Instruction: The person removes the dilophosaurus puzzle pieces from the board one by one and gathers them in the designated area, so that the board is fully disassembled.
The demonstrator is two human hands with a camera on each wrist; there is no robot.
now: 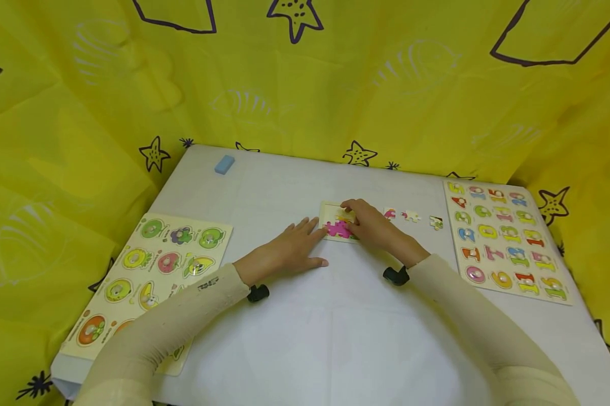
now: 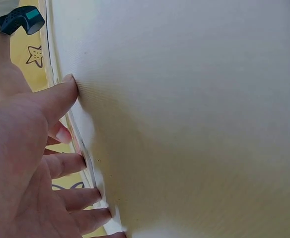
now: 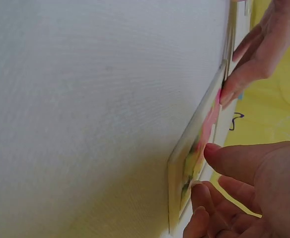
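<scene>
- Work surface: a white desk (image 1: 361, 338), bounded by a yellow curtain (image 1: 305, 113) along its far edge and both sides.
- Workpiece: a small puzzle tray (image 1: 323, 213) lies flat on the desk, right of the midline and nearer the far edge than the near edge. Pink pieces (image 1: 337, 228) sit inside the tray, beside its near rim.
- Left hand (image 1: 297, 248): spread wide, fingers extended, holding nothing. The index fingertip meets the tray's left rim at the near corner; the thumb points right, well out from the other fingers.
- Right hand (image 1: 371, 223): bent over the tray's right side, thumb and fingers partly closed. Whether a piece is pinched between them cannot be told.
- Loose pieces (image 1: 411, 215): three, spaced in a row between the right hand and the number board (image 1: 500, 223).
- Number board: along the desk's right edge, close to the far right corner.
- Fruit board (image 1: 225, 239): along the left edge, partly covered in view by the left sleeve (image 1: 178, 321).
- Blue block (image 1: 225, 164): near the far left corner.
- Working room: a broad stretch of desk separates the tray from the near edge; a narrower one separates it from the far edge.
</scene>
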